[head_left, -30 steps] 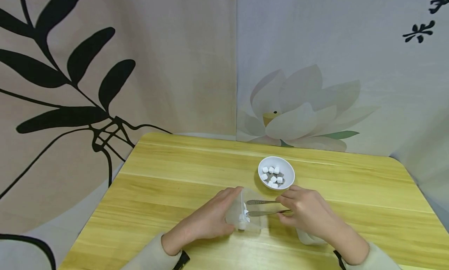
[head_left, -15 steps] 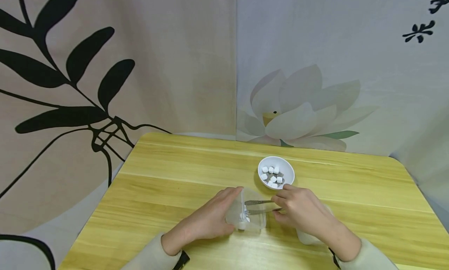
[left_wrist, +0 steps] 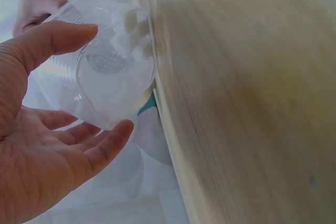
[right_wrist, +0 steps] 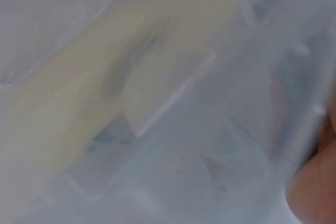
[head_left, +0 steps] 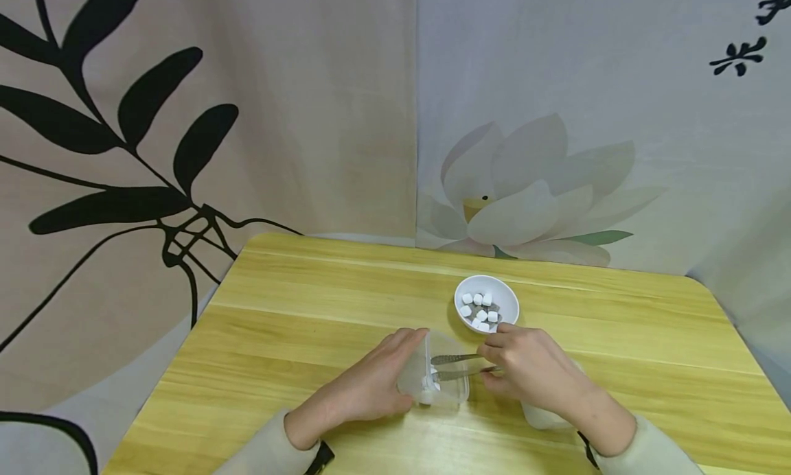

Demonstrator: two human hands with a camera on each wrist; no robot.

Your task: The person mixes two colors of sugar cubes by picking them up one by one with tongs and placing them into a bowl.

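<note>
My left hand [head_left: 377,382] grips a clear plastic container [head_left: 457,392] that lies tipped on its side, mouth toward the right. In the left wrist view the thumb and fingers wrap round the container [left_wrist: 113,87]. Small white cubes [head_left: 430,386] are bunched low inside it. From the right, my right hand [head_left: 531,365] holds metal tongs [head_left: 454,375], their two arms apart and the tips inside the container beside the cubes. Whether the tips touch a cube I cannot tell. The right wrist view is blurred, with part of a finger [right_wrist: 315,187] at its edge.
Behind the hands stands a white bowl [head_left: 509,300] holding several white cubes [head_left: 482,315]. A translucent whitish object [head_left: 544,419] is partly hidden under my right wrist. All rest on a wooden table [head_left: 346,290], with a printed curtain [head_left: 334,118] behind it.
Over the last second my right hand has shifted a little left, carrying the tongs slightly deeper into the container. My left hand and the container have stayed put.
</note>
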